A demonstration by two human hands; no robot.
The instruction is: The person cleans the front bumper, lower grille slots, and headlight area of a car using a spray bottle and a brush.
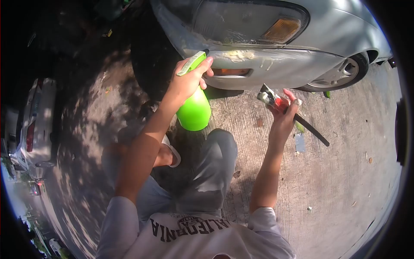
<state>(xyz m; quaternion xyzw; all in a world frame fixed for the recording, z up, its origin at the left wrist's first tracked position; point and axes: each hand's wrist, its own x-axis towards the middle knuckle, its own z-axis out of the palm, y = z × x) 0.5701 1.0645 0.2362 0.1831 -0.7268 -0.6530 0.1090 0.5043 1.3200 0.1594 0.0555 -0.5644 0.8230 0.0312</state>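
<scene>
In the head view, my left hand [192,77] is wrapped round the neck of a bright green spray bottle [193,110], its nozzle close to the bumper. My right hand [284,113] grips a scraper-like tool [310,129] with a long dark handle, a red part and a dark head smeared with whitish paste. White paste also sticks to a fingertip. Just ahead is the silver car bumper [297,69], bearing a cream-coloured patch of paste [238,55] with drips beside it. Below that patch sits an orange bumper light [231,72].
Above the bumper is a dusty headlight [246,21]; to the right is the front wheel [343,73]. A small grey rectangular piece [299,142] and scattered leaves lie on the ridged concrete [336,181]. Another parked car [41,125] stands at far left.
</scene>
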